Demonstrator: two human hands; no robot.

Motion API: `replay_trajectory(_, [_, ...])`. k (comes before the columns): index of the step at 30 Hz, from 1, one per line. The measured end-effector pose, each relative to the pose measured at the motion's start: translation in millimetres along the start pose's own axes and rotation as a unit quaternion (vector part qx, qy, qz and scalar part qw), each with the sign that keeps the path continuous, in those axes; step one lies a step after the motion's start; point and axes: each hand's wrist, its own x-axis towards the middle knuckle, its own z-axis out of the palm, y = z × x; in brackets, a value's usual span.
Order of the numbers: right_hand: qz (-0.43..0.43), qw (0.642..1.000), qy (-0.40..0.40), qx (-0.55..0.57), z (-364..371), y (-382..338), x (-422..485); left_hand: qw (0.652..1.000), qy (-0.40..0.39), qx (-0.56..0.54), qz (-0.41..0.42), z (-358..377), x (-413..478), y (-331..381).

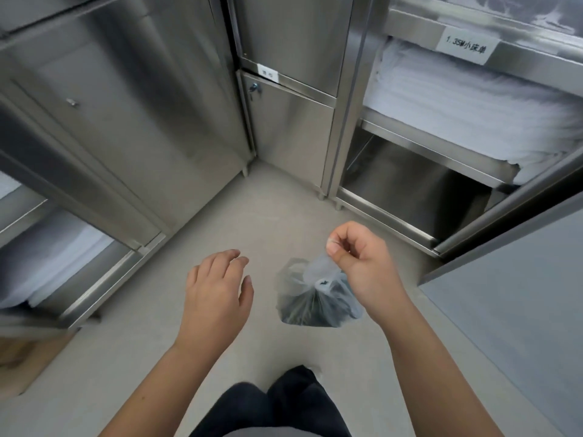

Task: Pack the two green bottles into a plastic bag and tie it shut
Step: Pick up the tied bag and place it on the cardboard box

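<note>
The setting is a narrow storage room. Stainless steel cabinets [132, 121] line the left and back, and an open rack [473, 143] on the right carries stacked white linen [467, 102] under a printed label [466, 45]. The grey floor [277, 197] fills the centre of the view, with the person's dark trousers [284, 408] at the bottom edge.

The plastic bag [315, 294] hangs in the air above the floor, right of centre. Dark contents sit at its bottom; these are judged to be the two green bottles, though their colour and count cannot be confirmed through the film. The neck of the bag is gathered, and a small knot-like bunch shows near the top.

The right hand [362, 263] is curled, with thumb and forefinger pinching the gathered top of the bag and bearing its weight. The left hand [217, 285] is spread, palm down, fingers loosely apart, holding nothing and well clear of the bag.

Judged step: packing is complete and the tie is at or near completion. The next move calls for the left hand to take the free end and draw the knot tight, or, if secure, for the bag to be set down.
</note>
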Motion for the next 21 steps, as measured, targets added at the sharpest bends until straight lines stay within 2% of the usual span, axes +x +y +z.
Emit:
replay_trajectory(5, [-0.024,0.999,-0.036,0.000,12,-8,-30,0.999,0.032,-0.002,-0.020,-13,-37,-9])
replay_trajectory(10, [-0.047,0.994,-0.089,-0.029,45,-13,-75,0.995,0.061,-0.009,-0.078,-27,-110,-25])
replay_trajectory(15, [-0.050,0.985,-0.164,-0.032,89,-17,-133,0.977,0.096,-0.013,-0.189,-46,-209,-50])
replay_trajectory(21, [-0.060,0.964,-0.256,-0.042,142,-5,-201,0.940,0.091,-0.012,-0.328,-61,-332,-64])
